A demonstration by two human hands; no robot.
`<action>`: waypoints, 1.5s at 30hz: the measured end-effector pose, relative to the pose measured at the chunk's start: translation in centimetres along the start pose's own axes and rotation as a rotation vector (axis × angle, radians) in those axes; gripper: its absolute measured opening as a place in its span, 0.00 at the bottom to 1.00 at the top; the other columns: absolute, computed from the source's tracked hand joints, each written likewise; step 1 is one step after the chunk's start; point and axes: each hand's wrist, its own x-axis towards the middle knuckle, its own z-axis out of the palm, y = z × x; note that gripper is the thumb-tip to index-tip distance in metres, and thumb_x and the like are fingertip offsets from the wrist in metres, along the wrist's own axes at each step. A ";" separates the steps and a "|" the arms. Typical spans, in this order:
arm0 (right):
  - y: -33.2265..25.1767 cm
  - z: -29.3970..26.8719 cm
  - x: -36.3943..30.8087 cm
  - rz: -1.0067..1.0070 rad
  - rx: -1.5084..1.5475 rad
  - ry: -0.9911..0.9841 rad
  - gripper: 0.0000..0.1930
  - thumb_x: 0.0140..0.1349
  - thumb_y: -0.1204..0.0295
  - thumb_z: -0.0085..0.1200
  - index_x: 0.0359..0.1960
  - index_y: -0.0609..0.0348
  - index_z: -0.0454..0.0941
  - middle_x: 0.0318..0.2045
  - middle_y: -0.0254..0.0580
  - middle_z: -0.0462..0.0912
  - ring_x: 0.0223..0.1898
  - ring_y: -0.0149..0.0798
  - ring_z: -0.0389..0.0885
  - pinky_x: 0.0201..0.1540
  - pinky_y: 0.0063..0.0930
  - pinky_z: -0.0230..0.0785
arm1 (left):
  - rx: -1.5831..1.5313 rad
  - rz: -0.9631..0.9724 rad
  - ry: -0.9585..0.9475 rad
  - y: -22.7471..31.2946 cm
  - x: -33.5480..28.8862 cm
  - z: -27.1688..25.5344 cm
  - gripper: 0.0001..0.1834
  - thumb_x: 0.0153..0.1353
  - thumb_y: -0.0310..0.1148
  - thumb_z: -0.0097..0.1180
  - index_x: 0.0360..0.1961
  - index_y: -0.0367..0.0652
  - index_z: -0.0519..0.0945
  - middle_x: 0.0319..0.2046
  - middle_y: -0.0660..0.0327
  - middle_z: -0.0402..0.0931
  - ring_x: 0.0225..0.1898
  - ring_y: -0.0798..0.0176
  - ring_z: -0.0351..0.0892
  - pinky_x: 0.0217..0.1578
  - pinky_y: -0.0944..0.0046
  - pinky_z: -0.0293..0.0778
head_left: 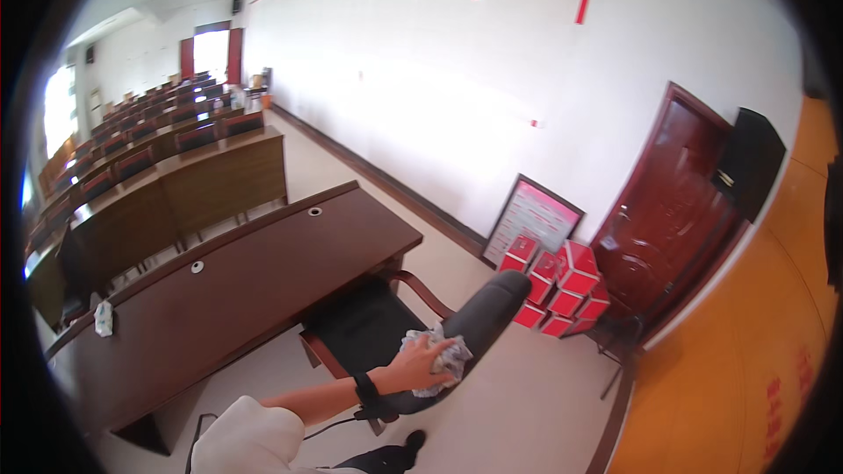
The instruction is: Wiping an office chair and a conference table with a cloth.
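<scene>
My left hand [420, 365] lies on a crumpled grey-white cloth [452, 357], its fingers bent over it. The cloth presses against the padded black backrest of an armchair [492, 303]. A black band [366, 388] with a dark cable circles my wrist, and the forearm comes in from the lower left out of a white sleeve. The chair's black seat [356, 325] and curved wooden armrest [423, 292] face a long dark-brown desk [255, 272]. My right hand is out of view.
On the desk's left end lies a white-green packet [104, 319]. Red boxes [562, 285] are stacked by a framed board [533, 215] and a dark red door [663, 206]. Rows of desks [176, 180] fill the far left. An orange panel [746, 325] stands at right.
</scene>
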 end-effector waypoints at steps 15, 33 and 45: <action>-49.2 -4.8 12.0 -0.988 -0.456 0.308 0.13 0.66 0.63 0.60 0.42 0.61 0.83 0.32 0.41 0.87 0.33 0.41 0.85 0.40 0.36 0.78 | 0.144 0.067 -0.248 5.9 19.6 2.9 0.67 0.46 0.61 0.75 0.80 0.66 0.42 0.75 0.30 0.37 0.54 0.12 0.68 0.44 0.28 0.74; -79.1 9.1 0.6 -1.702 -1.141 -0.925 0.46 0.57 0.33 0.58 0.72 0.46 0.66 0.66 0.58 0.71 0.65 0.57 0.72 0.68 0.55 0.58 | -0.005 -0.611 0.100 10.0 23.3 2.6 0.49 0.60 0.54 0.64 0.73 0.33 0.58 0.73 0.35 0.53 0.74 0.32 0.52 0.67 0.36 0.59; -81.0 12.0 0.4 -1.722 -1.027 -1.083 0.25 0.55 0.48 0.66 0.52 0.43 0.82 0.43 0.48 0.83 0.45 0.54 0.82 0.50 0.47 0.75 | 0.395 -1.507 0.573 7.9 14.6 7.0 0.20 0.68 0.48 0.47 0.36 0.51 0.90 0.39 0.55 0.87 0.46 0.50 0.85 0.66 0.38 0.60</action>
